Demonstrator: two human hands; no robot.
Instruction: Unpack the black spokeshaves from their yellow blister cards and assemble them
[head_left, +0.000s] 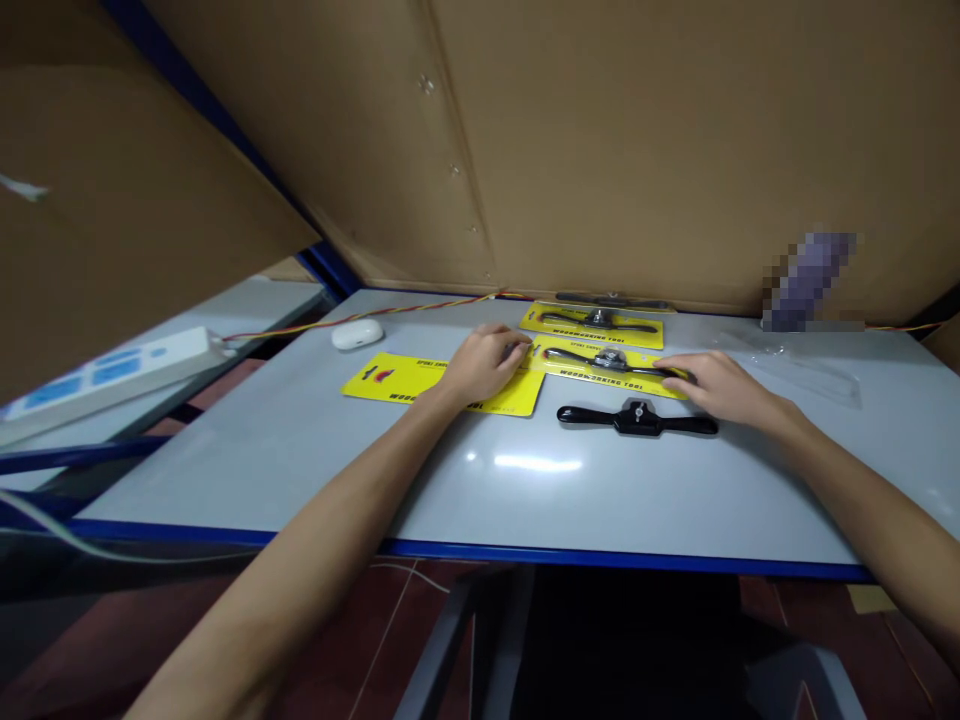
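Observation:
My left hand [486,362] rests with curled fingers on the left end of a yellow packaging card [600,373] that carries a black spokeshave. My right hand [716,385] pinches the right end of that same card, fingers closed on its edge. A loose black spokeshave [637,418] lies on the table just in front of it. A second packaged spokeshave on a yellow card [592,324] lies behind. An empty yellow card [405,381] lies under my left wrist, to the left.
A pale grey table [300,450] with a blue front edge stands against cardboard walls. A white earbud case [357,333] sits at the back left. Clear plastic blister [802,365] lies at the right. A white power strip [112,372] rests on the neighbouring surface at left.

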